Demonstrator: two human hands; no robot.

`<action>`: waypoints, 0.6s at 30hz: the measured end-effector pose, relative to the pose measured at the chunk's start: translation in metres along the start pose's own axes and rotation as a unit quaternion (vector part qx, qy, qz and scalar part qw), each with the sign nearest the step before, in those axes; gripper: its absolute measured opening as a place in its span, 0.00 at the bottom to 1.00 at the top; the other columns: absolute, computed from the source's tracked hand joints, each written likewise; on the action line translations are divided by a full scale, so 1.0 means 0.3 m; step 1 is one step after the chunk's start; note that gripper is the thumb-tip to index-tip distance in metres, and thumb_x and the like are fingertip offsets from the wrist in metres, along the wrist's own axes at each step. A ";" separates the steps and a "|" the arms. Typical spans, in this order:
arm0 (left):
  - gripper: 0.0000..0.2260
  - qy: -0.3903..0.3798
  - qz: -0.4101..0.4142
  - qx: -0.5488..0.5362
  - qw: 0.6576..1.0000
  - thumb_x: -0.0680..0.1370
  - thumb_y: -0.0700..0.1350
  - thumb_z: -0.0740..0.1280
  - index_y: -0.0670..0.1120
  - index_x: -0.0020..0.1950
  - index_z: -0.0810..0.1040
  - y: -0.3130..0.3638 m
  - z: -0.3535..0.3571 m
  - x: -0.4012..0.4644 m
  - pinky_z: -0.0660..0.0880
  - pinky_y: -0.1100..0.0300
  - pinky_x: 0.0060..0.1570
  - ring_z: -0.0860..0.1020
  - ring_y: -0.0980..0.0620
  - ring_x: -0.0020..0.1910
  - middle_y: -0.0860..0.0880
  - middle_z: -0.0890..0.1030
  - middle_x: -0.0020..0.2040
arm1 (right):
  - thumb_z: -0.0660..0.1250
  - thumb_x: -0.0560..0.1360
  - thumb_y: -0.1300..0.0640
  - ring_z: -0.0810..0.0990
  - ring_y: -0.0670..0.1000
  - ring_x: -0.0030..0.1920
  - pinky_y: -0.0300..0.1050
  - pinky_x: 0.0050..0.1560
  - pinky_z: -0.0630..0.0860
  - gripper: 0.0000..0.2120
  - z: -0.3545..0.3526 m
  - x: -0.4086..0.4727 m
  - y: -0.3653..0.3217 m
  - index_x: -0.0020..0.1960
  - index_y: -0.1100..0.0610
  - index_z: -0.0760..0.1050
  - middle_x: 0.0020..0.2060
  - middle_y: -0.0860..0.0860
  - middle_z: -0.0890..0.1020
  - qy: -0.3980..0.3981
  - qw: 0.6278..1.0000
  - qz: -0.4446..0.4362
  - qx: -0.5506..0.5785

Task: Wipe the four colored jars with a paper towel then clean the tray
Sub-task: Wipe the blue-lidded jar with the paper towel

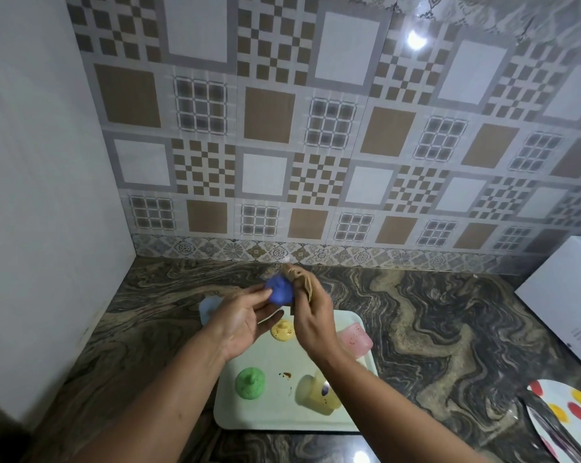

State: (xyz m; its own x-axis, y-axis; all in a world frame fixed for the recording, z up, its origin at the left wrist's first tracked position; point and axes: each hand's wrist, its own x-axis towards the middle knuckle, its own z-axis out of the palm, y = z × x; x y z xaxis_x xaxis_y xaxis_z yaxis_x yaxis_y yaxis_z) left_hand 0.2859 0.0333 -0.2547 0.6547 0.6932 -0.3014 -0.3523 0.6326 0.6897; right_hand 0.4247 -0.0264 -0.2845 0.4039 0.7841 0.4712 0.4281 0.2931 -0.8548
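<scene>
My left hand point(245, 315) holds a small blue lid point(280, 290) by its fingertips above the far end of the pale green tray point(269, 416). My right hand point(311, 309) grips a crumpled brown paper towel point(297, 275) pressed against the blue lid. On the tray lie a green lid point(249, 382), a yellow lid point(282, 330), a yellow jar point(317, 394) on its side and a pink jar point(356, 339). A brown stain point(285, 375) marks the tray's middle. A light blue jar point(208, 309) sits on the counter, partly hidden behind my left hand.
The tray rests on a dark marbled counter point(449, 329) against a patterned tiled wall. A white appliance point(563, 302) stands at the right. A white plate with red and yellow dots point(569, 419) lies at the right front. A white wall closes the left side.
</scene>
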 end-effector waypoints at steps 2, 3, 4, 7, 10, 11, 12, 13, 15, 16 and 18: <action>0.08 -0.015 -0.007 0.012 1.000 0.80 0.37 0.64 0.43 0.56 0.81 -0.002 0.007 -0.004 0.77 0.53 0.54 0.84 0.50 0.44 0.43 0.85 0.50 | 0.59 0.87 0.56 0.80 0.54 0.38 0.46 0.36 0.77 0.14 0.000 0.050 -0.037 0.53 0.55 0.83 0.43 0.52 0.86 0.012 0.984 0.129 0.121; 0.08 -0.011 -0.003 0.018 1.000 0.80 0.37 0.64 0.44 0.55 0.81 0.002 0.008 -0.002 0.77 0.54 0.53 0.83 0.50 0.44 0.43 0.85 0.49 | 0.59 0.87 0.57 0.78 0.57 0.36 0.46 0.33 0.76 0.15 -0.003 0.069 -0.052 0.51 0.55 0.83 0.40 0.54 0.85 0.016 0.972 0.171 0.162; 0.08 -0.002 0.007 0.021 1.000 0.81 0.37 0.64 0.45 0.53 0.81 0.008 0.008 -0.001 0.76 0.55 0.52 0.83 0.51 0.43 0.44 0.85 0.49 | 0.59 0.87 0.57 0.79 0.59 0.37 0.48 0.34 0.77 0.15 -0.006 0.074 -0.068 0.51 0.55 0.84 0.41 0.55 0.86 0.023 0.967 0.180 0.176; 0.08 0.028 0.038 0.031 0.998 0.81 0.38 0.64 0.47 0.51 0.81 0.047 -0.008 0.012 0.75 0.57 0.48 0.83 0.53 0.40 0.45 0.85 0.47 | 0.59 0.86 0.60 0.84 0.55 0.58 0.56 0.59 0.82 0.13 -0.015 0.035 -0.067 0.61 0.56 0.83 0.56 0.53 0.86 0.030 0.996 0.035 0.072; 0.09 0.009 0.040 0.064 0.997 0.82 0.38 0.63 0.45 0.56 0.82 0.066 -0.030 0.009 0.73 0.59 0.45 0.81 0.53 0.41 0.45 0.85 0.47 | 0.60 0.83 0.67 0.77 0.52 0.72 0.51 0.71 0.75 0.16 -0.021 -0.009 -0.015 0.66 0.63 0.79 0.67 0.56 0.81 -0.027 0.986 -0.140 -0.081; 0.10 -0.010 0.028 0.085 0.996 0.81 0.38 0.63 0.44 0.58 0.82 0.064 -0.035 0.004 0.73 0.59 0.45 0.80 0.53 0.41 0.45 0.85 0.47 | 0.60 0.83 0.67 0.77 0.50 0.72 0.50 0.71 0.75 0.15 -0.022 -0.011 -0.017 0.66 0.63 0.79 0.67 0.56 0.81 -0.031 0.987 -0.136 -0.085; 0.09 -0.026 0.014 0.103 0.994 0.81 0.38 0.64 0.43 0.58 0.82 0.059 -0.036 -0.001 0.73 0.59 0.44 0.80 0.53 0.41 0.45 0.84 0.47 | 0.59 0.84 0.65 0.79 0.48 0.69 0.50 0.69 0.76 0.15 -0.020 -0.005 -0.022 0.66 0.62 0.80 0.65 0.54 0.82 -0.031 0.991 -0.108 -0.076; 0.09 -0.033 0.003 0.112 0.993 0.81 0.38 0.64 0.43 0.58 0.82 0.053 -0.038 -0.004 0.74 0.58 0.44 0.80 0.52 0.41 0.45 0.84 0.47 | 0.59 0.84 0.63 0.81 0.47 0.64 0.51 0.66 0.78 0.15 -0.015 0.007 -0.032 0.64 0.60 0.80 0.61 0.52 0.84 -0.036 0.995 -0.061 -0.063; 0.08 -0.010 -0.004 0.090 0.996 0.81 0.39 0.65 0.44 0.56 0.82 0.036 -0.036 0.002 0.75 0.58 0.45 0.81 0.53 0.41 0.45 0.84 0.46 | 0.58 0.84 0.60 0.83 0.49 0.59 0.52 0.63 0.79 0.15 -0.005 0.040 -0.046 0.63 0.57 0.81 0.56 0.51 0.85 -0.056 0.998 0.027 -0.032; 0.07 0.016 -0.002 0.067 0.998 0.81 0.40 0.65 0.45 0.55 0.82 0.029 -0.036 0.009 0.76 0.58 0.46 0.81 0.53 0.40 0.46 0.85 0.46 | 0.59 0.83 0.59 0.82 0.48 0.60 0.52 0.64 0.78 0.15 0.001 0.048 -0.052 0.63 0.56 0.81 0.57 0.50 0.85 -0.058 0.997 0.049 -0.024; 0.06 0.072 0.001 0.022 0.997 0.81 0.42 0.65 0.46 0.52 0.82 0.022 -0.034 0.020 0.76 0.58 0.48 0.82 0.54 0.40 0.47 0.86 0.44 | 0.59 0.83 0.58 0.81 0.45 0.64 0.51 0.69 0.76 0.16 0.013 0.037 -0.050 0.65 0.56 0.81 0.61 0.49 0.84 -0.047 0.997 0.048 -0.030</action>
State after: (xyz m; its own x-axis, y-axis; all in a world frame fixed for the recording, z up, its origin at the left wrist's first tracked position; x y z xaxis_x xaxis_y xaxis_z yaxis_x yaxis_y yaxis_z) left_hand 0.2805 0.0451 -0.2588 0.5509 0.7381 -0.3895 -0.3210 0.6182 0.7175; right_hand 0.4197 -0.0199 -0.2674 0.3686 0.8562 0.3620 0.4403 0.1821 -0.8792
